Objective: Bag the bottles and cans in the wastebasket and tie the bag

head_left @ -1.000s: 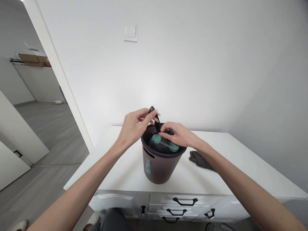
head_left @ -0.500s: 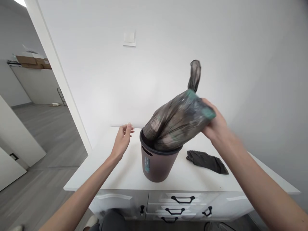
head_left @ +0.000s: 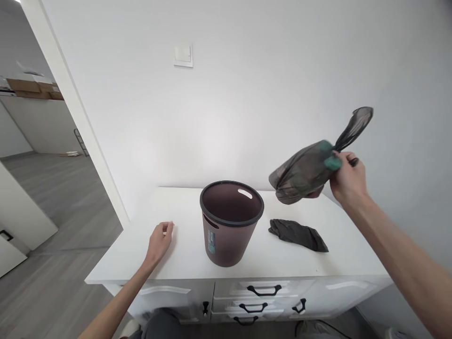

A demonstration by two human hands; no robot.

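Observation:
A brown trash can (head_left: 231,245) with a dark rim stands upright on the white cabinet top (head_left: 183,263). In the air to its right, my right hand (head_left: 348,176) grips a filled, tied black garbage bag (head_left: 300,172) near its knot. The bag is see-through, with green and pale pieces showing inside. My left hand (head_left: 160,240) is over the cabinet top left of the can, its fingers curled together with nothing visible in them. A folded dark plastic bag (head_left: 298,234) lies on the cabinet top right of the can.
Behind the cabinet rises a white wall with a light switch (head_left: 183,55). Drawers with black handles (head_left: 264,290) are in the cabinet front. On the left, a doorway opens onto a grey floor (head_left: 67,188), with cardboard boxes (head_left: 30,88) further back.
My right hand has lifted the filled garbage bag out of the trash can and carried it right. My left hand has moved down and left, and its fingers have closed.

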